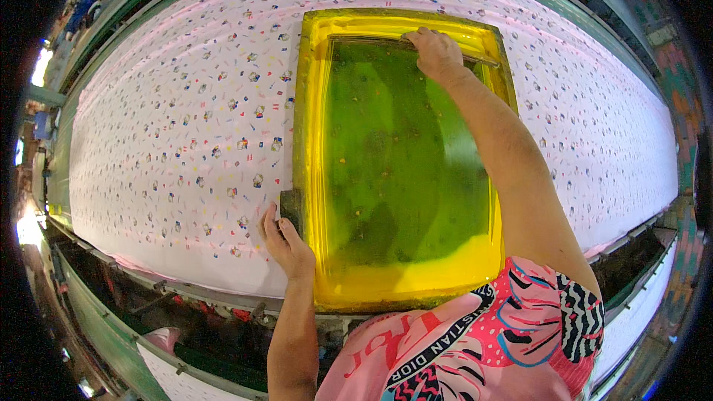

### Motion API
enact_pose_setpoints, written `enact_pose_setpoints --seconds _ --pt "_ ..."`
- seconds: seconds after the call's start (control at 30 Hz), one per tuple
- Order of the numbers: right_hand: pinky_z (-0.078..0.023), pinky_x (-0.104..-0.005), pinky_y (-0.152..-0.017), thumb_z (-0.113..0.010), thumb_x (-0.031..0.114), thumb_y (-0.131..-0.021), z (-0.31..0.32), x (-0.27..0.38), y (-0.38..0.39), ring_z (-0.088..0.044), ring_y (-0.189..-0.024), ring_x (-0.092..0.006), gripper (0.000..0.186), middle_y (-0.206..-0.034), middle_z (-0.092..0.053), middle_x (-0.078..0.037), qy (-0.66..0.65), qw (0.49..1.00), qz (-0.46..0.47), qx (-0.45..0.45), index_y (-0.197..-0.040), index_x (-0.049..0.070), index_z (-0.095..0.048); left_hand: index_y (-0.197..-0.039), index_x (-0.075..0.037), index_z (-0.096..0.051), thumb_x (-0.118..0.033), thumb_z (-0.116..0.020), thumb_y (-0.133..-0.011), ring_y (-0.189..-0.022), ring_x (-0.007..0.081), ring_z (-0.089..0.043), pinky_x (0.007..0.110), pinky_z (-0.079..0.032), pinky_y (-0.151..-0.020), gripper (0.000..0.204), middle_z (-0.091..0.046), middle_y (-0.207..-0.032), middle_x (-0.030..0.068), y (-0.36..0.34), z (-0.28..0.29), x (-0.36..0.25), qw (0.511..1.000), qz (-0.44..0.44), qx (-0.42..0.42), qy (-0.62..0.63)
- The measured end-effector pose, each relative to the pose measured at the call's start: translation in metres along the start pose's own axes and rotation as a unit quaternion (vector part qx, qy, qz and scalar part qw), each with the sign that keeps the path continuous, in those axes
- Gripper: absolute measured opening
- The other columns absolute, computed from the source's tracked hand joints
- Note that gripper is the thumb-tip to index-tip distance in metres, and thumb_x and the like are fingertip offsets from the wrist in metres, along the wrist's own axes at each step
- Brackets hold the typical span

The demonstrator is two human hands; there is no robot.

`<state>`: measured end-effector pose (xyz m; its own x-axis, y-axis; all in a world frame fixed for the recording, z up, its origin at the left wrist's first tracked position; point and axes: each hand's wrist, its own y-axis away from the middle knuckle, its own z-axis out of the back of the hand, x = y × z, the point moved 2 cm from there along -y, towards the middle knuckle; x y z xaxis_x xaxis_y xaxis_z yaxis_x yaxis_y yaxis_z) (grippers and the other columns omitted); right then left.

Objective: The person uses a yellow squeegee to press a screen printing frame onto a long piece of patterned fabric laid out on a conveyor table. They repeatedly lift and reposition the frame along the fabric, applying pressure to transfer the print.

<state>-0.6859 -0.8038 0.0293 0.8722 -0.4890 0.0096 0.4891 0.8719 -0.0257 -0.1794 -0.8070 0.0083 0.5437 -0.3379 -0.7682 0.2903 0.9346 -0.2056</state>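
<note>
Right hand (437, 52) closed on the squeegee (481, 62), far end of the printing frame (315, 148).
The squeegee lies crosswise inside the frame, near its far edge; yellow ink (471, 254) pools at the near end. The frame rests on pale pink patterned fabric (186, 141). The left hand (291, 251) is positioned at the dark tab (292, 208) on the frame's left side, fingers bent; whether it grips the tab cannot be determined from this angle.

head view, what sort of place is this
Probably a textile screen-printing workshop: a yellow-smeared printing screen lies on a broad spread of patterned pale pink fabric, and the right hand grips a squeegee-like bar.
</note>
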Motion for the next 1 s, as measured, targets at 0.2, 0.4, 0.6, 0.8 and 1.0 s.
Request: enact_pose_setpoints --seconds 0.2,0.4,0.6,0.8,1.0 --pt "-0.060 -0.0529 -0.104 -0.073 0.003 -0.091 -0.001 -0.033 -0.040 -0.074 -0.120 -0.0381 0.062 -0.129 -0.075 -0.014 -0.024 0.998 0.011 -0.054 -0.150 0.024 -0.067 -0.147 0.009 -0.060 -0.029 -0.049 -0.116 -0.130 0.0438 -0.057 0.052 -0.046 -0.112 0.050 -0.061 -0.141 0.0271 -0.002 0.000 -0.008 0.999 -0.032 0.011 -0.039" --pt "-0.059 -0.0537 -0.105 -0.069 0.003 -0.093 -0.008 -0.046 -0.040 -0.072 -0.124 -0.0389 0.055 -0.134 -0.075 -0.014 -0.006 0.995 0.047 -0.082 -0.144 0.021 -0.071 -0.147 0.009 -0.060 -0.029 -0.048 -0.117 -0.131 0.0449 -0.057 0.053 -0.044 -0.116 0.050 -0.061 -0.142 0.0280 0.000 -0.002 -0.004 0.998 -0.020 0.029 -0.057" --pt "-0.059 -0.0571 -0.106 -0.068 0.017 -0.091 0.011 -0.055 -0.042 -0.072 -0.123 -0.0404 0.047 -0.127 -0.078 -0.016 -0.025 0.997 0.075 0.023 -0.137 0.013 -0.073 -0.146 0.010 -0.061 -0.028 -0.048 -0.117 -0.131 0.0449 -0.057 0.053 -0.045 -0.115 0.050 -0.062 -0.142 0.0293 0.000 -0.004 -0.001 0.997 -0.033 0.023 -0.068" --pt "-0.057 -0.0550 -0.109 -0.073 0.016 -0.092 0.021 -0.021 0.028 -0.071 -0.126 -0.0382 0.052 -0.131 -0.075 -0.016 -0.055 0.992 0.075 0.081 -0.144 0.016 -0.071 -0.147 0.010 -0.061 -0.030 -0.051 -0.117 -0.132 0.0446 -0.059 0.051 -0.047 -0.114 0.051 -0.063 -0.142 0.0302 -0.001 -0.003 0.010 0.999 0.000 0.027 -0.037" --pt "-0.060 -0.0540 -0.101 -0.070 0.011 -0.092 0.035 0.033 0.145 -0.073 -0.120 -0.0371 0.047 -0.124 -0.075 -0.014 -0.064 0.985 0.087 0.137 -0.139 0.019 -0.073 -0.146 0.008 -0.063 -0.033 -0.051 -0.118 -0.122 0.0405 -0.064 0.048 -0.049 -0.109 0.052 -0.068 -0.134 0.0257 -0.004 -0.006 0.012 0.999 -0.020 0.029 0.002"
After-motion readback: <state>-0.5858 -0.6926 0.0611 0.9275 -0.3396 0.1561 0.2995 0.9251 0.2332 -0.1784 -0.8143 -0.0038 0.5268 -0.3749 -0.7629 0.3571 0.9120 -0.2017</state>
